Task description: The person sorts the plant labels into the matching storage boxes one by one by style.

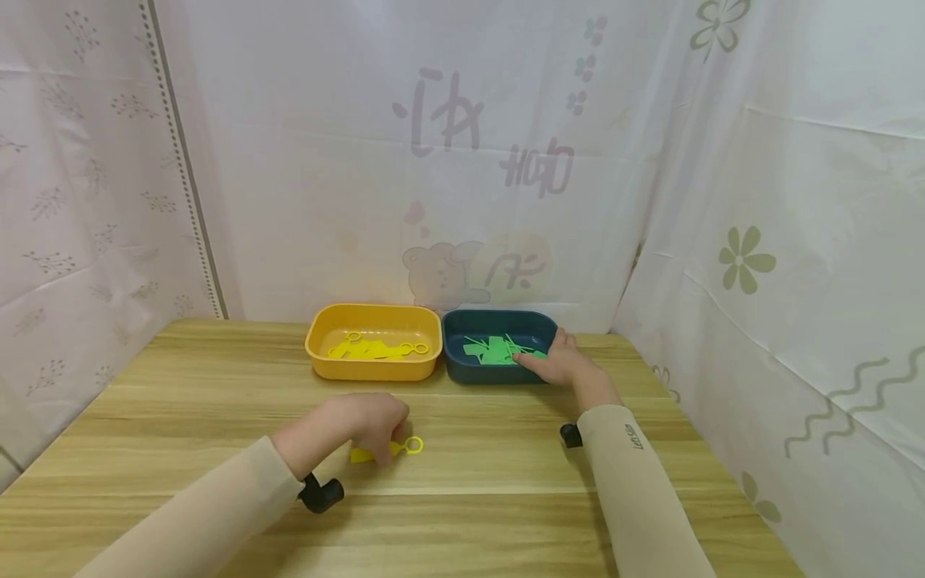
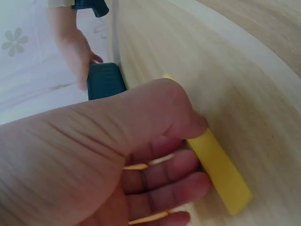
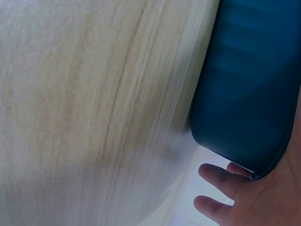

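My left hand (image 1: 374,417) is low over the wooden table, pinching a flat yellow strip with a ring at one end (image 1: 414,445). In the left wrist view the thumb lies across the yellow strip (image 2: 223,172), and the other fingers curl beside it. My right hand (image 1: 567,365) is at the right end of the dark blue bin (image 1: 499,374), thumb reaching in over the flat green pieces (image 1: 495,350). Its fingers (image 3: 223,181) stretch straight past the bin's end in the right wrist view.
A yellow bin (image 1: 376,370) with several yellow ringed pieces (image 1: 368,349) stands left of the blue one, side by side. Both are near the back edge of the wooden table (image 1: 491,514). Printed white curtains (image 1: 325,160) hang behind and at the sides.
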The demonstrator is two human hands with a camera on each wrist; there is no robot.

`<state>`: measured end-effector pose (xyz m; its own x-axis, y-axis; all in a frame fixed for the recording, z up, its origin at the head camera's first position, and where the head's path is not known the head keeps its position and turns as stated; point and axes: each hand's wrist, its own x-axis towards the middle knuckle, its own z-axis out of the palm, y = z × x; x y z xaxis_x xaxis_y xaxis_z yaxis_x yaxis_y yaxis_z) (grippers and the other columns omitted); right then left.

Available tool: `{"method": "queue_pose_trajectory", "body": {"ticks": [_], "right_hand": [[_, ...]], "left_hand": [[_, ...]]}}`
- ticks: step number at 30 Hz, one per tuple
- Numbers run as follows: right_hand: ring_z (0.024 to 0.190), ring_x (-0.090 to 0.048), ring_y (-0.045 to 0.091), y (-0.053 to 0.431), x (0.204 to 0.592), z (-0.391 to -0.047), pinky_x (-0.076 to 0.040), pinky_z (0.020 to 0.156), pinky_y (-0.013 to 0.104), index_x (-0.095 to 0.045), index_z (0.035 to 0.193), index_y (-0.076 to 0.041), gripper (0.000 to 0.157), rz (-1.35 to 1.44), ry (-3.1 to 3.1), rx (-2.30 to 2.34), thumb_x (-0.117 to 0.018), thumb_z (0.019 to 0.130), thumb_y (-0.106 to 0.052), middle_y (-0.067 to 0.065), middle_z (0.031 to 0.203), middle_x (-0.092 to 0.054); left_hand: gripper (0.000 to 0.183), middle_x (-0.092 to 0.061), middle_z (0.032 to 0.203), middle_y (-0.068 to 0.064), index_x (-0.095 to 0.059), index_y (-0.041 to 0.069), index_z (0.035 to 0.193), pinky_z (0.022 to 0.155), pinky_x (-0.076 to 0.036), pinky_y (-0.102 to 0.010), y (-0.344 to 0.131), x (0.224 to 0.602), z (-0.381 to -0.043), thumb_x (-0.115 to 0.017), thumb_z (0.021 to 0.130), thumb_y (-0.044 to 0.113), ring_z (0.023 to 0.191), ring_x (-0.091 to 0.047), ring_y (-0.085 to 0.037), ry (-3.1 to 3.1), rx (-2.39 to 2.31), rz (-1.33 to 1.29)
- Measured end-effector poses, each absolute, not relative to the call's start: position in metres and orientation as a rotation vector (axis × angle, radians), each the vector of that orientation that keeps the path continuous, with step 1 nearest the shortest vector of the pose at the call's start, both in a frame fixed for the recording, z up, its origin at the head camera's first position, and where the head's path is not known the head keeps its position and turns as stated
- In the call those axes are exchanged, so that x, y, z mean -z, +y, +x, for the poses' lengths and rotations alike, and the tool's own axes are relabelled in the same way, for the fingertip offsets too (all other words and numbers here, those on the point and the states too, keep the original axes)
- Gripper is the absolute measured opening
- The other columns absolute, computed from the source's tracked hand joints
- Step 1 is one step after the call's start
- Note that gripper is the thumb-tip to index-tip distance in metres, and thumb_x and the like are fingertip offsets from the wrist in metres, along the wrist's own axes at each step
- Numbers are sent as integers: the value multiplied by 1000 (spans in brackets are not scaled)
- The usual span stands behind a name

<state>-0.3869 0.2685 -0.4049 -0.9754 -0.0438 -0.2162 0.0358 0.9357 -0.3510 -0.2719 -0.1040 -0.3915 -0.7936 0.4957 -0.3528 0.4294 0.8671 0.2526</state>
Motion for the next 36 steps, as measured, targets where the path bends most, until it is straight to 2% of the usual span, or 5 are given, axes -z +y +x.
{"method": "queue_pose_trajectory", "body": {"ticks": [12,19,28,36], "right_hand": [[163,-16,61,267,403,-383,-24,131,72,20,167,11,137,-23,2874,525,-48,98,-86,37,178,13],[163,-17,62,267,400,-382,-25,131,71,18,168,11,137,-29,2879,538,-47,98,-87,38,178,13],[163,-17,61,266,400,-383,-24,131,71,18,167,12,138,-31,2880,526,-48,98,-87,39,177,12],[163,-18,61,267,402,-384,-25,131,71,18,168,12,138,-29,2884,515,-48,98,-88,38,178,12]], "left_hand": [[28,-62,88,2,-66,13,102,74,-46,-32,-104,393,-279,-91,88,13,80,-56,-15,2672,-285,783],[26,-58,76,3,-64,13,83,64,-41,-30,-109,391,-282,-90,83,14,68,-52,-15,2703,-171,677],[26,-56,76,2,-62,15,79,63,-39,-30,-106,395,-280,-88,80,13,68,-50,-15,2698,-90,675],[33,-60,84,1,-62,14,95,69,-42,-32,-105,395,-281,-90,79,9,77,-53,-17,2707,-115,717]]}}
